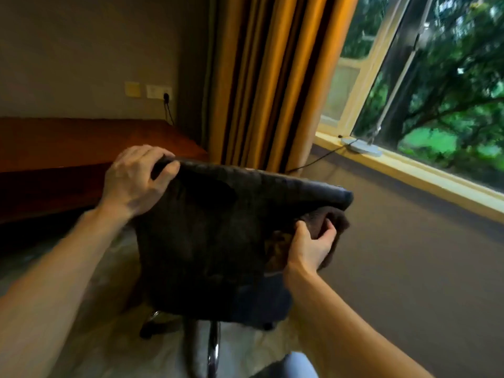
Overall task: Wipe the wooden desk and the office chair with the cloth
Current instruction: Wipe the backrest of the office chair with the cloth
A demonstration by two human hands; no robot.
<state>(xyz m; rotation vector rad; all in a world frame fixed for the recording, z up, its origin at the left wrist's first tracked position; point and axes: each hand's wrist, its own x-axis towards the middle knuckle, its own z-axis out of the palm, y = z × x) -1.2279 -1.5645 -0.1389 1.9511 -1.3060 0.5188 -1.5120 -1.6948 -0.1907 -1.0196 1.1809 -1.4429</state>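
Note:
A black office chair (212, 241) stands in front of me with its backrest facing me. My left hand (133, 178) grips the top left corner of the backrest, fingers curled over its edge. My right hand (311, 246) holds a dark brown cloth (332, 222) bunched against the right side of the backrest, just under its top right corner. Part of the cloth is hidden behind my fingers. The wooden desk (81, 140) stands behind the chair at the left, against the wall.
Orange curtains (270, 77) hang beyond the chair. A window with a yellow sill (425, 170) runs along the right, with a cable lying on it. Wall sockets (158, 91) sit above the desk. The chair's chrome column (212, 347) and wheeled base stand on the floor below.

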